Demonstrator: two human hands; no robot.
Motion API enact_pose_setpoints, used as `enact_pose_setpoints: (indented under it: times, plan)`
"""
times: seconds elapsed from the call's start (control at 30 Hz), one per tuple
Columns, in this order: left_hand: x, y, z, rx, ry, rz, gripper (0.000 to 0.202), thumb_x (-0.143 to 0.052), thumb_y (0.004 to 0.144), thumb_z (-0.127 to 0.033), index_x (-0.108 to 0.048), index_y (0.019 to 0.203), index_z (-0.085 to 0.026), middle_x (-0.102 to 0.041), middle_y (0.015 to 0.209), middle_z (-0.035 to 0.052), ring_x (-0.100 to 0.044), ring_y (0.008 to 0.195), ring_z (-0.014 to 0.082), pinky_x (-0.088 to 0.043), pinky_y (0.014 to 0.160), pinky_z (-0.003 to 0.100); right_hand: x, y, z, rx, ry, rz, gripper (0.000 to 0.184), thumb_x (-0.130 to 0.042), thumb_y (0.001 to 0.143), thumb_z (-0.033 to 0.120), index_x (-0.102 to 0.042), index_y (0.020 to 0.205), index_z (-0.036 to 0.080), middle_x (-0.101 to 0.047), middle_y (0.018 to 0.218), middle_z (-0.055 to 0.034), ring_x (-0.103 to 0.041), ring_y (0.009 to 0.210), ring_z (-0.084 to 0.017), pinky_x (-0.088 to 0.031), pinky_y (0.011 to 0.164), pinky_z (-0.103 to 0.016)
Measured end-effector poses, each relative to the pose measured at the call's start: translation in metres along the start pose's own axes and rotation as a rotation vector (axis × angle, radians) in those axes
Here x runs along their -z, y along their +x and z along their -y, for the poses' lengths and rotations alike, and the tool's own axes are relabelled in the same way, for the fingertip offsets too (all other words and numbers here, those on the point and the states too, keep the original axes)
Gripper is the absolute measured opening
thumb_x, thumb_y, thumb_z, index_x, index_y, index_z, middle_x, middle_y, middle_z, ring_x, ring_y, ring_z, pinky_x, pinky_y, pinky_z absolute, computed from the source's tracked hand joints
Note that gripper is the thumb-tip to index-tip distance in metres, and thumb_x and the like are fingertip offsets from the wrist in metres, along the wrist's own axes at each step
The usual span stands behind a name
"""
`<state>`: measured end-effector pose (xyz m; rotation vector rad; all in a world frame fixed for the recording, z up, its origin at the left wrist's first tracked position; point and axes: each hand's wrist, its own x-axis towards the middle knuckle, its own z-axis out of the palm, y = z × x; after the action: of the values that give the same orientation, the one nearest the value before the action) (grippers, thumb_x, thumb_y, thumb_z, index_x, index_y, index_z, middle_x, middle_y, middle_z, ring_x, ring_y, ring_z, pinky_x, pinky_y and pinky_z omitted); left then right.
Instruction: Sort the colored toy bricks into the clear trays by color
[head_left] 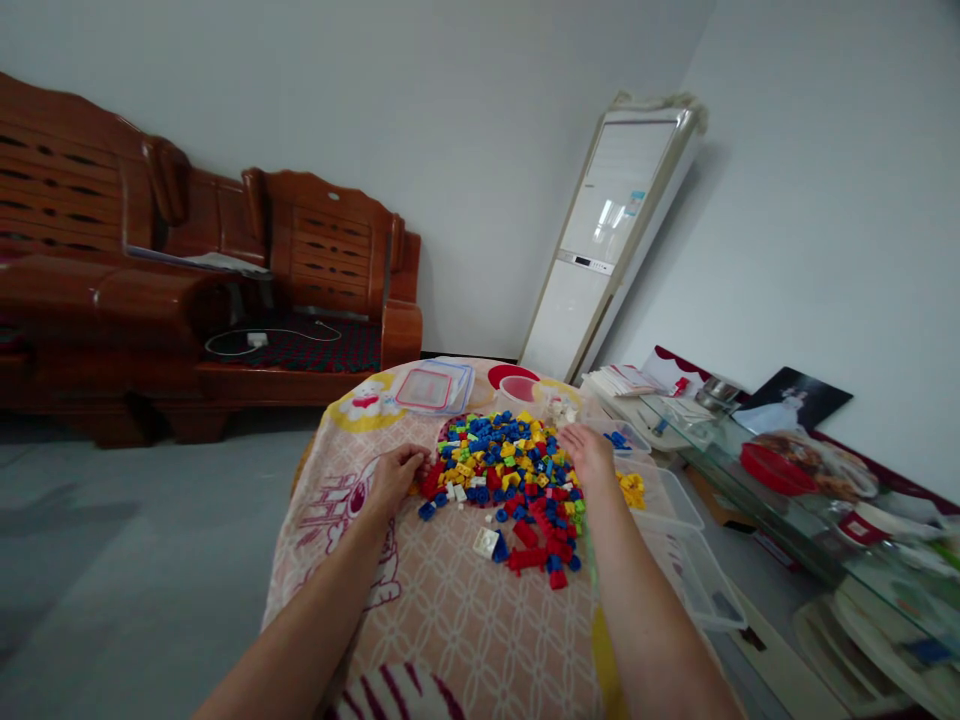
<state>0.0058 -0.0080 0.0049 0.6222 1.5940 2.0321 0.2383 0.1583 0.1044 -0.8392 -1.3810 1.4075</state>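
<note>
A pile of small plastic building blocks (502, 455) in blue, yellow, red, green and white lies on a cloth-covered round table (480, 620). At its left edge is my left hand (396, 478), fingers curled together beside some red and orange blocks; what they hold, if anything, is hidden. My right hand (589, 455) reaches along the pile's right side with its fingers stretched out. Just past those fingertips sit white blocks (561, 410). A white block (485, 542) and several red blocks (527, 558) lie loose at the near edge.
Clear plastic boxes line the right side, one holding yellow blocks (631, 489), another blue blocks (618, 440). Box lids (431, 388) and a round pink-lined tub (517, 389) stand at the back. A glass table (795, 520) with a red bowl (772, 468) is at right.
</note>
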Motion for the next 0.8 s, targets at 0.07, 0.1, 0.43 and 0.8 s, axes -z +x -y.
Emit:
enact_pose_setpoints:
  times: [0.07,0.1,0.43,0.8]
  plan:
    - [0.0,0.0,-0.001,0.003,0.004,0.0,0.029,-0.067,0.058,-0.04,-0.064,0.074,-0.015,-0.066,0.064,0.0026,-0.058,0.055,0.014,-0.047,0.057,0.027,0.0,0.007,0.008,0.014,-0.031,-0.009,0.036,-0.057,0.092,0.036,-0.054,0.123,0.017,-0.056,0.123,-0.0084,-0.059,0.104,-0.021,-0.051,0.087,-0.043]
    - [0.0,-0.001,-0.001,0.005,0.006,0.001,0.029,-0.067,0.058,-0.04,-0.064,0.075,-0.015,-0.066,0.064,0.0025,-0.058,0.055,0.0141,-0.047,0.057,0.027,0.0,0.007,0.008,0.006,-0.045,-0.006,0.035,-0.057,0.092,0.036,-0.054,0.122,0.017,-0.057,0.121,-0.0082,-0.059,0.102,-0.021,-0.052,0.086,-0.042]
    - [-0.001,-0.003,-0.001,-0.011,0.014,-0.01,0.026,-0.066,0.061,-0.037,-0.064,0.075,-0.016,-0.067,0.069,0.0035,-0.06,0.059,0.0152,-0.049,0.061,0.028,0.004,-0.091,-0.061,0.284,-0.646,0.07,0.032,-0.046,0.087,0.04,-0.07,0.089,0.018,-0.072,0.082,-0.0096,-0.065,0.073,-0.021,-0.049,0.07,-0.03]
    - [0.001,-0.002,0.002,-0.023,0.034,-0.006,0.025,-0.065,0.063,-0.035,-0.064,0.077,-0.015,-0.067,0.068,0.003,-0.059,0.058,0.0141,-0.049,0.059,0.026,0.003,-0.123,-0.092,0.756,-0.975,0.072,0.033,-0.038,0.096,0.024,-0.069,0.087,0.019,-0.065,0.076,-0.0086,-0.059,0.077,-0.019,-0.042,0.078,-0.029]
